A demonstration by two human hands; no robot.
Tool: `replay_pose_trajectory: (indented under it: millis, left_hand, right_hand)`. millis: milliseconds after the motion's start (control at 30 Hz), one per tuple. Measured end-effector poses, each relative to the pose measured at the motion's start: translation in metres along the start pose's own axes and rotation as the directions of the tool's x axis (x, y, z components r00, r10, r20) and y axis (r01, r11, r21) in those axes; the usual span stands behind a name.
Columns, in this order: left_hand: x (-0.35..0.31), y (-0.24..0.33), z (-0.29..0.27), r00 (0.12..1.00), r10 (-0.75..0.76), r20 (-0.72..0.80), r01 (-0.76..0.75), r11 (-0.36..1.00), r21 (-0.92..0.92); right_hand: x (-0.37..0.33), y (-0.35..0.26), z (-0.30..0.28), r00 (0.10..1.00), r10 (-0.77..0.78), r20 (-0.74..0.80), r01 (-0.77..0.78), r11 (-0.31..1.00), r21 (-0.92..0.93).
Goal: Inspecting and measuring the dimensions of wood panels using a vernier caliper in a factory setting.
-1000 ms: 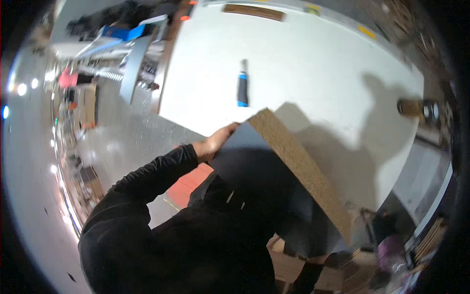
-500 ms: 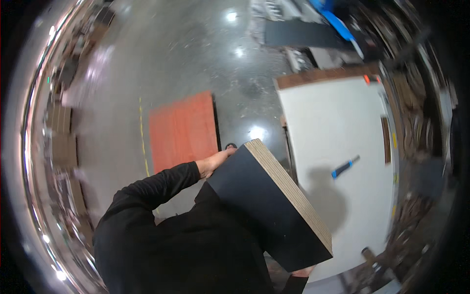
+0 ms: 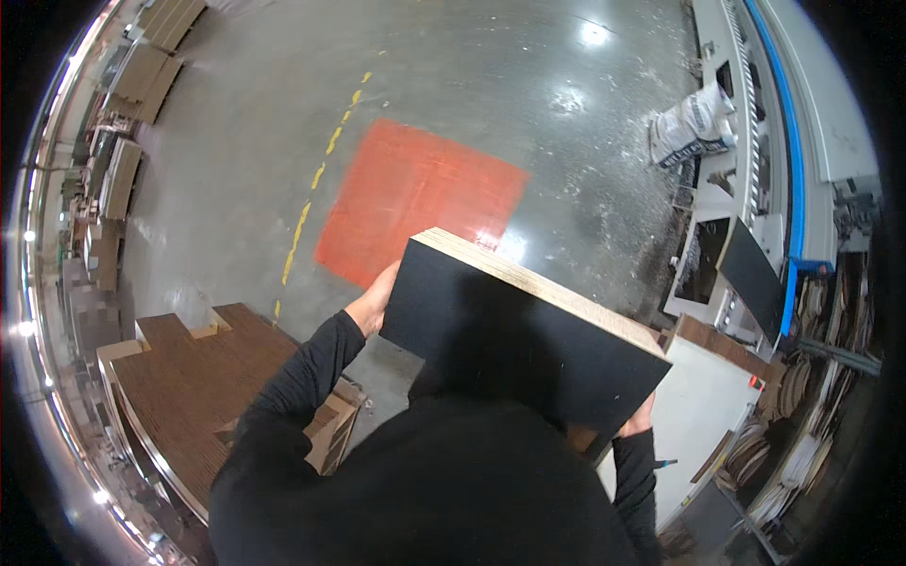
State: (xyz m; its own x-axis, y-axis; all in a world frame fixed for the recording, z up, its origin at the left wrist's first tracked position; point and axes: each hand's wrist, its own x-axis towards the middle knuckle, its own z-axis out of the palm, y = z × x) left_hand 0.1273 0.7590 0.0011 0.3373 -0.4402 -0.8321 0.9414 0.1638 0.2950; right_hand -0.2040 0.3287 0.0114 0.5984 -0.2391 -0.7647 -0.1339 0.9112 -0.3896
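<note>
A thick stack of black-faced boards [image 3: 585,363] is held in front of my body, its pale, layered edges along the far side. My left hand [image 3: 376,300] is closed round the stack's left end. At the right end my right hand [image 3: 639,418] grips it low; most of those fingers are behind or under the boards. A shadow falls across the middle of the black face.
A red square [image 3: 425,198] is painted on the floor ahead, beside a yellow dashed line [image 3: 297,231]. Brown wood-grain panels [image 3: 208,377] are stacked at near left. On the right are a white-topped table [image 3: 694,410], a machine with a blue rail [image 3: 795,179] and a white sack [image 3: 689,127].
My view has turned, and the white table has shifted toward the lower right. The board stack now lies more nearly crosswise. Brown panels have come into sight at left. Both hands still hold the boards.
</note>
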Motion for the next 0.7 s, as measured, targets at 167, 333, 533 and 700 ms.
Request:
replay_pose_trajectory:
  millis: [167, 333, 533, 700]
  left_hand:
    - [0.001, 0.046, -0.047, 0.998, 0.066, -0.004, -0.066, 0.977, -0.201]
    - [0.012, 0.084, -0.071, 0.992, 0.084, -0.094, -0.106, 0.958, -0.265]
    - [0.036, 0.126, -0.088, 0.948, 0.133, -0.289, -0.213, 0.94, -0.268]
    - [0.062, 0.191, -0.106, 0.89, 0.118, -0.44, -0.239, 0.943, -0.231]
  right_hand:
    - [0.087, -0.027, 0.088, 0.977, 0.209, 0.052, -0.198, 0.966, -0.164]
    - [0.178, -0.035, 0.166, 0.957, 0.289, -0.013, -0.284, 0.93, -0.232]
    - [0.28, -0.034, 0.242, 0.928, 0.373, 0.004, -0.354, 0.884, -0.305]
    - [0.362, -0.015, 0.264, 0.895, 0.437, 0.082, -0.402, 0.874, -0.271]
